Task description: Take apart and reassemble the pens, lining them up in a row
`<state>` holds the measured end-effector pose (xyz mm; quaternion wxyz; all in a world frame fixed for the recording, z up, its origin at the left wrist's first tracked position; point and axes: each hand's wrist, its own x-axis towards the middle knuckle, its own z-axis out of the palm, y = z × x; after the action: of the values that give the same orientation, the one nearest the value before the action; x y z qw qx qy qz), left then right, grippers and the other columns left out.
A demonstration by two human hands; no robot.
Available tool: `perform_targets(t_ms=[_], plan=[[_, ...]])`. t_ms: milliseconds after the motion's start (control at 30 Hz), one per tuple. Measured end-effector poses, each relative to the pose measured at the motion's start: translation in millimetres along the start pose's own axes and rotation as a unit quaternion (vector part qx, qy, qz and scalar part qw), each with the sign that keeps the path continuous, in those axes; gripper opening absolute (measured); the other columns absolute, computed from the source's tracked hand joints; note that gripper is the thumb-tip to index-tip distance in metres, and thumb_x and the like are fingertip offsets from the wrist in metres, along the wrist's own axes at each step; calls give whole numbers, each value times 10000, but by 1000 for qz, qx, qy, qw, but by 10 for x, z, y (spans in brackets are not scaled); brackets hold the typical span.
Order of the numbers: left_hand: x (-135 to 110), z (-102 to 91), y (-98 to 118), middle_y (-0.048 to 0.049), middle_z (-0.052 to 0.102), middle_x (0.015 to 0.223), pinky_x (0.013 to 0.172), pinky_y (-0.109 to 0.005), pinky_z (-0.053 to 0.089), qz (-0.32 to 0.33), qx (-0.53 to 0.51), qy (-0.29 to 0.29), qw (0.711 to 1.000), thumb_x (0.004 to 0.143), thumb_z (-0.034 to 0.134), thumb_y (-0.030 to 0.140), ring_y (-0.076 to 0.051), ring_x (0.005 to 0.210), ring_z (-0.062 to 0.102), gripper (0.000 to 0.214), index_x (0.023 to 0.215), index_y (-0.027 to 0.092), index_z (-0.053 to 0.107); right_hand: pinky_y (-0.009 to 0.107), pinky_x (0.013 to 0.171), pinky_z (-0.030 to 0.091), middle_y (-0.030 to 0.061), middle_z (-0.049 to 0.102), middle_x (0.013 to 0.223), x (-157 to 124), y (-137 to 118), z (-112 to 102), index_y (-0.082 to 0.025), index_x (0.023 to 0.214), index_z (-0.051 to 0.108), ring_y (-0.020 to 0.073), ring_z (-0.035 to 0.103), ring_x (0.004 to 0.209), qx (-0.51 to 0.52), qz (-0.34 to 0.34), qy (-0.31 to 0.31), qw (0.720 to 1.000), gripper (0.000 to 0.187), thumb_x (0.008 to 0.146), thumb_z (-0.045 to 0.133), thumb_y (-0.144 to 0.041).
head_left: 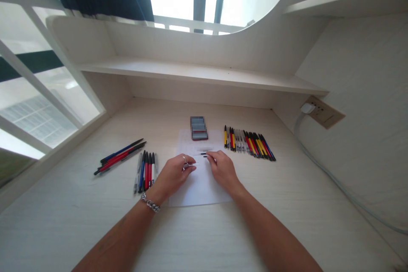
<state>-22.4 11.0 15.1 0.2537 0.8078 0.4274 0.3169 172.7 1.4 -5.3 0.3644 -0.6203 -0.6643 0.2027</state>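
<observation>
Over a white sheet of paper, my left hand pinches a thin, pale pen part between thumb and fingertips. A ring and a chain bracelet are on that hand and wrist. Facing it, my right hand is closed in a pinch, with a small black pen part at its fingertips. Just beyond lies another short dark piece on the paper. A faint clear tube rests above it. Exact shapes of these small parts are hard to make out.
A phone with a blurred screen lies at the paper's top. Several pens in a row are at right. Left are a pen group and a slanted bunch. A shelf spans the back; a cable runs down the right.
</observation>
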Motion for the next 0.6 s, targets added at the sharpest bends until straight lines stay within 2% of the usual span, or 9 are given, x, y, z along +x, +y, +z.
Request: perform_targets(t_ms=[33, 67, 167, 233, 300, 433, 500, 600], plan=[[-2, -6, 19, -41, 657, 866, 712, -267, 489, 7, 1, 1, 1000, 819, 581, 267, -145, 741, 609, 132, 909, 196, 646, 321, 764, 437, 75, 646, 905, -18, -28, 24, -213, 1001, 668, 192, 581, 843, 85, 27, -25, 996, 267, 873, 477, -348], [-4, -11, 40, -42, 652, 870, 709, -264, 484, 15, 2, 0, 1000, 823, 578, 268, -140, 735, 604, 131, 905, 198, 653, 316, 724, 453, 71, 651, 874, -37, -56, 54, -195, 985, 660, 180, 594, 783, 178, 66, -58, 980, 304, 867, 475, -406], [-12, -23, 103, -37, 646, 872, 707, -255, 472, 35, -3, -8, 999, 835, 571, 266, -131, 738, 595, 127, 890, 213, 672, 277, 598, 453, 51, 641, 754, -92, -136, 132, -158, 914, 642, 139, 585, 622, 404, 173, -151, 885, 396, 787, 549, -522], [-16, -24, 128, -28, 655, 860, 702, -251, 469, 35, -5, -12, 999, 829, 583, 261, -131, 735, 593, 118, 894, 223, 674, 253, 582, 435, 34, 625, 693, -117, -177, 142, -145, 842, 647, 118, 568, 590, 473, 190, -182, 841, 388, 729, 624, -516], [-19, -20, 133, -21, 669, 855, 693, -250, 472, 25, -8, -11, 1000, 807, 612, 262, -133, 730, 596, 122, 910, 226, 669, 235, 575, 421, 21, 611, 644, -128, -199, 118, -135, 779, 656, 102, 552, 573, 502, 197, -195, 819, 361, 693, 675, -485], [-18, -10, 99, -16, 686, 856, 678, -248, 477, 1, -10, -6, 1000, 785, 636, 285, -141, 735, 610, 158, 928, 223, 661, 259, 636, 450, 26, 639, 673, -120, -162, 66, -128, 835, 680, 101, 563, 589, 521, 214, -195, 803, 343, 635, 742, -399], [-15, -10, 77, -11, 688, 854, 676, -246, 479, -6, -10, -5, 1000, 785, 635, 286, -138, 728, 614, 159, 929, 225, 660, 297, 699, 472, 32, 661, 715, -107, -112, 64, -134, 886, 683, 115, 586, 616, 504, 207, -185, 818, 356, 608, 759, -343], [-12, -16, 48, -11, 692, 870, 687, -244, 485, -14, -13, 1, 1000, 778, 641, 280, -136, 724, 620, 168, 934, 220, 657, 339, 728, 493, 49, 685, 803, -84, -40, 49, -156, 894, 680, 151, 627, 663, 439, 182, -161, 865, 283, 640, 718, -275]])
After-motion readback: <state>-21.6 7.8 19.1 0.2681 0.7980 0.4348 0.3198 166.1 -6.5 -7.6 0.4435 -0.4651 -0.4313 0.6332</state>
